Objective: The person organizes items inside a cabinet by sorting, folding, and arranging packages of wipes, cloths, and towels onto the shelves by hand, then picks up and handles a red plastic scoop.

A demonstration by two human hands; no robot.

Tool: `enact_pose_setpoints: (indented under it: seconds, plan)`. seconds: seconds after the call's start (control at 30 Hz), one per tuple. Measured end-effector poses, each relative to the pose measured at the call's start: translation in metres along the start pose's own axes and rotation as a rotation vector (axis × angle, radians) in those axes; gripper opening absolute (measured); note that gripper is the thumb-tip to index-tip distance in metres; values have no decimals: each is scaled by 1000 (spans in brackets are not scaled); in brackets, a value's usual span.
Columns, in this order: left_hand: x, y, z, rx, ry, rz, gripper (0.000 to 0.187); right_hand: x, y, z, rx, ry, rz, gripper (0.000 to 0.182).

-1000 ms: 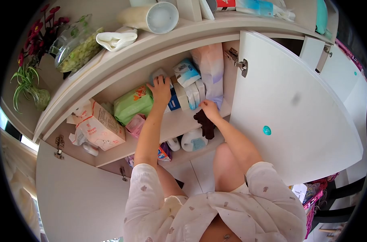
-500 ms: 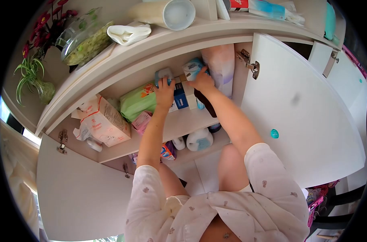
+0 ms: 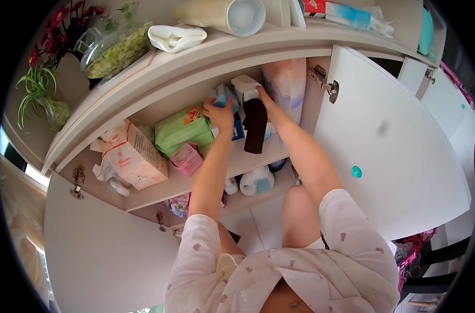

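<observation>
Inside the open cabinet, my left hand (image 3: pixel 220 113) has its fingers curled round a small light-blue pack (image 3: pixel 224 96) at the back of the upper shelf. My right hand (image 3: pixel 267 103) grips the side of a white box (image 3: pixel 245 86) just to its right. A dark brown strip of cloth (image 3: pixel 255 128) hangs down in front of that box, against my right hand; whether my fingers pinch it too is hidden. Left of my left hand lies a green wipes pack (image 3: pixel 181 130), with a pink packet (image 3: pixel 187 159) in front. A dark blue box (image 3: pixel 238 128) shows partly between my hands.
A pinkish carton (image 3: pixel 135 156) stands at the shelf's left. A tall pale plastic pack (image 3: pixel 285 86) is at the right. White jugs (image 3: pixel 257 181) sit below. Both cabinet doors, left (image 3: pixel 107 245) and right (image 3: pixel 394 146), stand open. A fruit container (image 3: pixel 117 57) rests on top.
The box under my right hand has turned from its blue face to a white side. The brown cloth now hangs farther left and in front. My left hand has shifted slightly right with the light-blue pack.
</observation>
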State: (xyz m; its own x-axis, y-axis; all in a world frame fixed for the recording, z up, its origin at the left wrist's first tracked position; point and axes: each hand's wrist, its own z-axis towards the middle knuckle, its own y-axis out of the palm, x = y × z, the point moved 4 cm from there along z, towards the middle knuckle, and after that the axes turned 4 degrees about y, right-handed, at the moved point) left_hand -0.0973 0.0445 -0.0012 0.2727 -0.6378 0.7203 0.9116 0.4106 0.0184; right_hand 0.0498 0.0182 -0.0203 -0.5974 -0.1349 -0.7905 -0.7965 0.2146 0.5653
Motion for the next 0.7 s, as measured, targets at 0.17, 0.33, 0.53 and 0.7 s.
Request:
enact_pose_setpoints:
  seconds: [0.17, 0.33, 0.53, 0.7]
  plan:
    - [13, 24, -16, -238, 78, 42, 47, -24, -26, 1, 451, -202, -666, 70]
    - [-19, 46, -3, -516, 247, 67, 51, -47, -15, -26, 565, -502, -1350, 61]
    - [-17, 46, 4, -532, 310, 162, 70, -39, -23, -26, 427, -546, -1087, 46]
    - [-3, 5, 10, -258, 201, 17, 54, -31, -27, -44, 421, -526, -717, 37]
